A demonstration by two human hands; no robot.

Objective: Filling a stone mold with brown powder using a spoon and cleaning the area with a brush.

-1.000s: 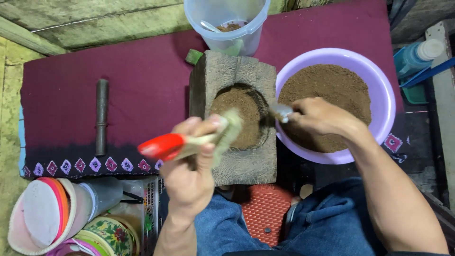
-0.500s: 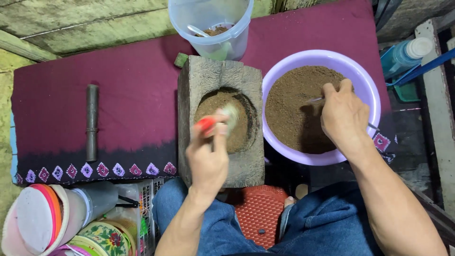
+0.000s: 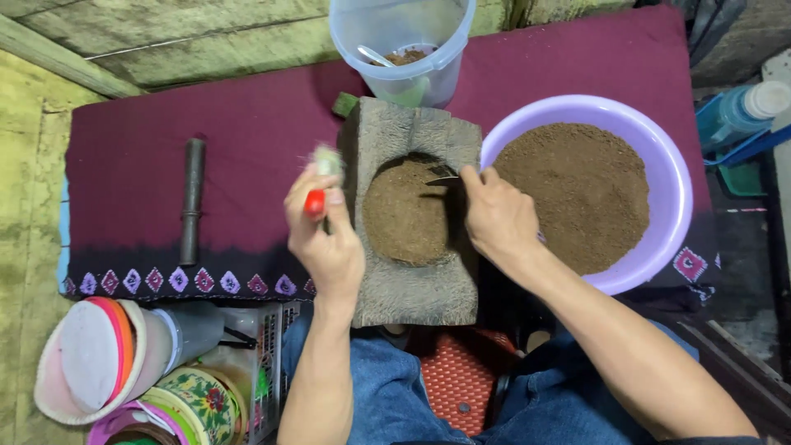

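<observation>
A grey stone block (image 3: 412, 280) with a round hollow full of brown powder (image 3: 405, 210) stands in front of me. My left hand (image 3: 323, 239) grips a red-handled brush (image 3: 317, 198) with pale bristles, held just left of the block. My right hand (image 3: 498, 218) holds a metal spoon (image 3: 441, 179) whose tip rests over the hollow's right edge. A purple bowl (image 3: 671, 177) of the same brown powder sits at the right, touching the block.
A clear plastic bucket (image 3: 404, 49) with a spoon and some powder stands behind the block. A dark metal rod (image 3: 191, 202) lies on the maroon cloth (image 3: 247, 132) at left. Stacked cups and tins (image 3: 132, 371) sit at lower left, a blue bottle (image 3: 737, 111) at far right.
My right hand moved the spoon from the purple bowl to the hollow in the block. My left hand pulled the brush off the hollow to the block's left side.
</observation>
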